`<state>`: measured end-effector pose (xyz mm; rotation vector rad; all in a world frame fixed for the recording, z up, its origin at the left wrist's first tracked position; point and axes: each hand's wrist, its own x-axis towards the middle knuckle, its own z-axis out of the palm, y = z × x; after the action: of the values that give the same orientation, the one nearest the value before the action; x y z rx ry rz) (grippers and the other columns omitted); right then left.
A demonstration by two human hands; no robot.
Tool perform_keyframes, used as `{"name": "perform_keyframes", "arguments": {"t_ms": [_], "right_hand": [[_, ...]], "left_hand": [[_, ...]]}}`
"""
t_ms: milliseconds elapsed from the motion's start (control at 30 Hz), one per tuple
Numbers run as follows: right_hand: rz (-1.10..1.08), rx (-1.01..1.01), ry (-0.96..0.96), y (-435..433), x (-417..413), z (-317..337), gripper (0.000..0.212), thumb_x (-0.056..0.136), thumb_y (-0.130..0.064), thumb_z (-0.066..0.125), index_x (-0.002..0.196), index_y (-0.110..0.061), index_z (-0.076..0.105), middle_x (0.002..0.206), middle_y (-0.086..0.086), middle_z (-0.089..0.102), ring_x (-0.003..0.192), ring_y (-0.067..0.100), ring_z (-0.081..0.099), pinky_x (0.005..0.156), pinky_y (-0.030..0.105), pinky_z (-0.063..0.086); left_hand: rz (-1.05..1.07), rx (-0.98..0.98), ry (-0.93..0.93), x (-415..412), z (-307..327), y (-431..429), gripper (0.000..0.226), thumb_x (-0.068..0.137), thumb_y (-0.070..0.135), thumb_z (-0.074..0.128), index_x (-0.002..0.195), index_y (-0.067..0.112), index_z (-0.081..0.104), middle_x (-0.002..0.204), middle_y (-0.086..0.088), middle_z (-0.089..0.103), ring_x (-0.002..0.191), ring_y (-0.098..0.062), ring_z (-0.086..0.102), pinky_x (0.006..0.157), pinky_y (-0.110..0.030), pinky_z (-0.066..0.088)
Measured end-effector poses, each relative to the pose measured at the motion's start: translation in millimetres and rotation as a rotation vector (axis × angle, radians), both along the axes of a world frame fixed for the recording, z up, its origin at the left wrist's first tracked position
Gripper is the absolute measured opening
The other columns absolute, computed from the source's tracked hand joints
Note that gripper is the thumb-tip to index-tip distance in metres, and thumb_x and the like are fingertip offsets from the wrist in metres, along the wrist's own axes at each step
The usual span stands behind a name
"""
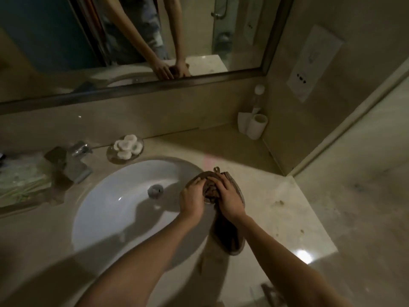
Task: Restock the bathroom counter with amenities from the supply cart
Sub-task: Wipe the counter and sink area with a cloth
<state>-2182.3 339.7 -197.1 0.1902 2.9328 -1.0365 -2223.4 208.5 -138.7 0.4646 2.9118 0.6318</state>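
2 forearms reach in from below; the left hand (191, 199) and right hand (230, 201) both curl their fingers round a brown textured bundle (211, 191), which sits on the marble counter (276, 196) at the right rim of the sink (124, 196), with a faucet (73, 160) and a soap dish (110, 156) behind

A white oval sink (124, 196) sits sunk into the pale stone tabletop (276, 196), its round metal drain stopper (155, 191) near the middle of the bowl. Behind its left rim stands a chrome faucet (73, 165) with a blocky spout. Left of that lies a box with a green stalk print (22, 180) (too blurred to read). A framed mirror (55, 41) spans the wall above, and a white wall plate (309, 63) with three dark dots hangs on the right-hand wall.
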Motion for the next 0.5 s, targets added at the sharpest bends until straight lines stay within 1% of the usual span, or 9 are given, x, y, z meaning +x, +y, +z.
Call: {"name": "perform_keyframes", "arguments": {"t_ms": [33, 67, 133, 200, 267, 333, 367, 433, 500], "right_hand": [[0.009, -0.007, -0.013, 7, -20, 0, 0.084, 0.068, -0.008, 0.063, 0.146, -0.020, 0.037, 0.157, 0.008, 0.025, 0.146, 0.030, 0.019, 0.119, 0.040, 0.021], [0.013, -0.018, -0.007, 13, -40, 0, 0.086, 0.065, -0.005, 0.064, 0.146, -0.019, 0.038, 0.157, 0.009, 0.027, 0.145, 0.030, 0.022, 0.117, 0.036, 0.020], [0.030, -0.042, 0.065, 23, -75, 1, 0.071, 0.074, -0.018, 0.059, 0.143, -0.018, 0.042, 0.153, 0.009, 0.034, 0.140, 0.028, 0.031, 0.113, 0.031, 0.025], [0.050, -0.041, 0.167, 33, -106, 0, 0.054, 0.086, -0.033, 0.047, 0.139, -0.018, 0.048, 0.148, 0.009, 0.041, 0.136, 0.026, 0.037, 0.110, 0.028, 0.028], [0.080, 0.015, 0.244, 47, -140, -2, 0.049, 0.090, -0.035, 0.043, 0.135, -0.019, 0.052, 0.146, 0.007, 0.045, 0.134, 0.025, 0.039, 0.111, 0.029, 0.030], [0.073, 0.021, 0.204, 59, -170, -4, 0.049, 0.093, -0.036, 0.033, 0.138, -0.025, 0.049, 0.149, 0.001, 0.041, 0.137, 0.021, 0.036, 0.115, 0.032, 0.028], [0.065, 0.029, 0.154, 65, -181, -6, 0.051, 0.094, -0.036, 0.026, 0.141, -0.029, 0.044, 0.152, -0.002, 0.037, 0.141, 0.019, 0.030, 0.117, 0.033, 0.024], [0.044, 0.061, 0.132, 78, -200, -15, 0.054, 0.095, -0.034, 0.021, 0.144, -0.028, 0.041, 0.154, -0.001, 0.035, 0.144, 0.021, 0.026, 0.119, 0.040, 0.022], [0.018, 0.052, 0.172, 88, -212, -19, 0.051, 0.097, -0.028, 0.025, 0.145, -0.023, 0.041, 0.153, 0.004, 0.036, 0.142, 0.026, 0.029, 0.118, 0.044, 0.024]], "left_hand": [[-0.001, -0.009, -0.010, -20, -3, 6, 0.047, 0.095, 0.014, 0.049, 0.140, 0.026, 0.046, 0.146, 0.003, 0.046, 0.128, -0.018, 0.048, 0.103, -0.027, 0.037], [-0.006, -0.025, -0.025, -38, -5, 11, 0.049, 0.094, 0.014, 0.051, 0.141, 0.026, 0.044, 0.148, 0.003, 0.043, 0.130, -0.018, 0.046, 0.104, -0.028, 0.037], [-0.017, -0.054, -0.025, -72, -8, 18, 0.052, 0.092, 0.013, 0.054, 0.142, 0.026, 0.043, 0.149, 0.003, 0.042, 0.129, -0.018, 0.047, 0.104, -0.029, 0.039], [-0.009, -0.086, 0.009, -101, -6, 27, 0.048, 0.093, 0.012, 0.053, 0.139, 0.025, 0.047, 0.143, 0.002, 0.049, 0.122, -0.021, 0.053, 0.098, -0.031, 0.043], [0.017, -0.081, 0.054, -129, -2, 42, 0.036, 0.096, 0.011, 0.047, 0.129, 0.022, 0.057, 0.128, -0.002, 0.060, 0.110, -0.024, 0.060, 0.087, -0.032, 0.047], [0.064, -0.080, 0.046, -155, 1, 56, 0.029, 0.099, 0.012, 0.041, 0.119, 0.015, 0.063, 0.117, -0.007, 0.065, 0.106, -0.025, 0.061, 0.079, -0.027, 0.044], [0.083, -0.072, 0.021, -168, 0, 63, 0.029, 0.100, 0.011, 0.040, 0.119, 0.010, 0.062, 0.119, -0.010, 0.064, 0.109, -0.025, 0.060, 0.078, -0.022, 0.040], [0.027, -0.016, -0.047, -187, -6, 75, 0.032, 0.099, 0.004, 0.043, 0.128, 0.003, 0.056, 0.129, -0.016, 0.057, 0.120, -0.029, 0.053, 0.087, -0.022, 0.037], [-0.012, 0.015, -0.102, -201, -7, 85, 0.038, 0.097, -0.001, 0.043, 0.135, -0.001, 0.047, 0.139, -0.019, 0.049, 0.128, -0.032, 0.046, 0.103, -0.030, 0.034]]}}
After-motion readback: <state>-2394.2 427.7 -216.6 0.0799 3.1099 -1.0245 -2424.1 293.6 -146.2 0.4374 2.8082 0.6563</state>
